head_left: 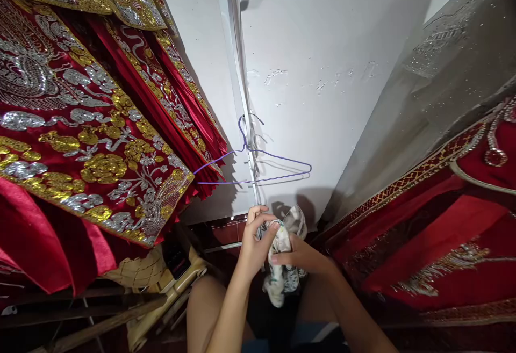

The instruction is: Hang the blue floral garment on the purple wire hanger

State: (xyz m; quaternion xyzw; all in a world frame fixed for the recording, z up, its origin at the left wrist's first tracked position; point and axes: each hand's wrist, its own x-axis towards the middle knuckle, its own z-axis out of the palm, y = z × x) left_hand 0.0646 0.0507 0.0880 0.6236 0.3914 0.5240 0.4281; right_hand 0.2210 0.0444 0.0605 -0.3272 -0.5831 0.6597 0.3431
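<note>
A crumpled white patterned cloth (278,280) hangs bunched above my lap. My left hand (258,235) pinches its upper part between thumb and fingers. From the right, my right hand (300,253) grips the same cloth a little lower, thumb across the front. I cannot tell what kind of garment or cloth it is. Just beyond my hands, a purple clothes hanger (282,155) hangs with no garment on it, its hook up against the white wall strip. Neither hand touches the hanger.
Red costumes with gold and silver sequins (100,127) fill the left side. More red embroidered cloth (435,245) and a sheer silvery fabric (435,84) are on the right. A white wall (322,36) stands ahead. Bamboo furniture (177,283) sits at lower left.
</note>
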